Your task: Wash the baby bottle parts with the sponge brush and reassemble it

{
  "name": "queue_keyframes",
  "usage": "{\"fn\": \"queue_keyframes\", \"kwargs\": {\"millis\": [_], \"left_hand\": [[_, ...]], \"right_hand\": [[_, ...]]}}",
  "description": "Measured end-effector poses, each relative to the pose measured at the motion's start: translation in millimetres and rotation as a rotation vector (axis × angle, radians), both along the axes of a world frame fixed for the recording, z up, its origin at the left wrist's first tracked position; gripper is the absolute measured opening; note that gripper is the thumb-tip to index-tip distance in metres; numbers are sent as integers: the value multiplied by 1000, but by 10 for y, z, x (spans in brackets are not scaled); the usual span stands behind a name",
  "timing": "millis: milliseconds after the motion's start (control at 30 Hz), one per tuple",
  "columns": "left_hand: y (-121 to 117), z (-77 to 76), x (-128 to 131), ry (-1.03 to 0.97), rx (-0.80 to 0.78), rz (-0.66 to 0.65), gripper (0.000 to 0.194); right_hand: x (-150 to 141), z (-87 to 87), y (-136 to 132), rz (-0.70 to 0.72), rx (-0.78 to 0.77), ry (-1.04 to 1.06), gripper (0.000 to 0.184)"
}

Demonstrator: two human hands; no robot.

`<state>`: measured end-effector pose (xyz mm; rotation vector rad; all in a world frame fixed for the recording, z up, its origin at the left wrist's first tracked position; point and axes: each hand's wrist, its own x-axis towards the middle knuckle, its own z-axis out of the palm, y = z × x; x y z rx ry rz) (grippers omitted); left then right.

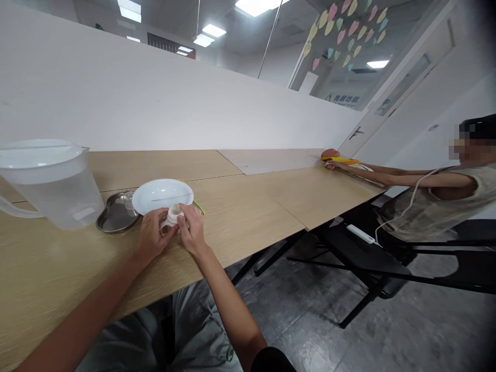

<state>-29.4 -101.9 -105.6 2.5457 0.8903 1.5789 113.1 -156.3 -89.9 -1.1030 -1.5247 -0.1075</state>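
Fingers locked on here! The fingers (163,230) of the left hand (152,236) wrap one side of a small cream plastic spouted cup (171,219), and the fingers (183,221) of the right hand (192,231) clamp the other, up near the collar below the spout. No gap between hand and cup on either side, and that two-sided pinch looks like the way to stop so small a piece from turning. The spout points up, clear of the fingers, and the cup sits right at the near rim of the white plate (163,190). Can't tell if its base touches the wooden tabletop (62,268), the hands hide that. A green-and-yellow sliver (199,207) pokes out just beyond the plate's right edge, partly hidden. Just left of the plate lies a steel kidney dish (117,214), and beyond that stands a clear plastic jug (50,188) with a white lid, set back, seemingly to leave the hands room. Way down the table, well to the right of the plate, a co-worker's hands (330,159) hold a yellow object (341,160).
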Motion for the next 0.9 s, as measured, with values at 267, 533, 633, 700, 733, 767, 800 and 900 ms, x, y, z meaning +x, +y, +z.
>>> {"fn": "queue_keyframes", "kwargs": {"millis": [267,533,633,700,733,767,800,900], "left_hand": [[-12,24,-1,1,6,-23,47],[-6,36,-3,14,-67,-35,44],[15,19,-5,-10,-64,-35,45],[28,9,-11,-19,-52,-46,45],[33,4,-14,-16,-45,-55,45],[37,0,-18,-10,-37,-64,45],[39,-3,-21,-2,-30,-70,45],[39,-15,-24,23,-13,-69,45]], "right_hand": [[-6,31,-27,-11,21,36,45],[-4,29,-11,-30,2,43,38],[-12,35,-13,-33,17,38,35],[-16,38,-18,-42,22,37,34],[-17,39,-21,-47,20,36,34],[-17,39,-24,-52,17,34,35],[-16,38,-26,-54,14,32,35],[-12,33,-31,-43,14,20,36]]}}
